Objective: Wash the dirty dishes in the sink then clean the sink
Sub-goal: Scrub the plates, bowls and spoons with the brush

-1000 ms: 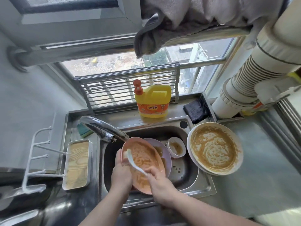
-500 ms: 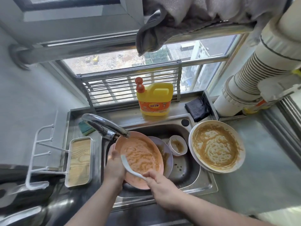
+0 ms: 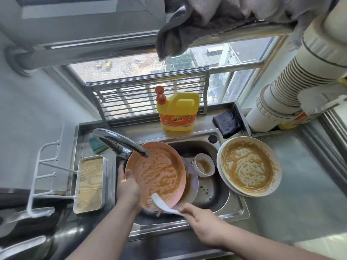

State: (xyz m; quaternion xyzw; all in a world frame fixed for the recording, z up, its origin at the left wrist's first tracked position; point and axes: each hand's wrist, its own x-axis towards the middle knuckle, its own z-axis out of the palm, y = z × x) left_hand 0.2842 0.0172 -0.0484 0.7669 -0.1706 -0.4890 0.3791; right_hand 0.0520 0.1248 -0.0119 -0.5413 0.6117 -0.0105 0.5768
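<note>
Currently four soiled dishes are in view: one pink plate (image 3: 159,173) at frame centre, one lavender plate (image 3: 192,182) leaning just behind it, one small white bowl (image 3: 203,165) inside the sink (image 3: 210,192), and one large white plate (image 3: 248,166) at centre right, resting partly on the sink rim and partly on the grey countertop (image 3: 300,175). All four carry brown-orange residue. The left hand (image 3: 127,186) grips the pink plate at its left rim, thumb curled over the front face, holding it tilted over the basin with its upper edge under the spout of the single chrome faucet (image 3: 120,141). The right hand (image 3: 203,222), at lower centre, pinches the handle of one white brush (image 3: 163,203), whose head touches the lower rim of the pink plate. One yellow detergent jug (image 3: 178,111) with a red pump stands on the steel ledge behind the sink; its orange label bears writing too small to read. One green sponge (image 3: 96,145) lies left of the faucet, one dark cloth (image 3: 227,122) at the ledge's right end. One wood-grain tray (image 3: 91,184) and one white rack (image 3: 45,177) occupy the left side. A grey towel (image 3: 206,17) hangs over a rail at the upper frame, above the window (image 3: 131,66). One white ribbed duct (image 3: 293,77) runs down the right side.
</note>
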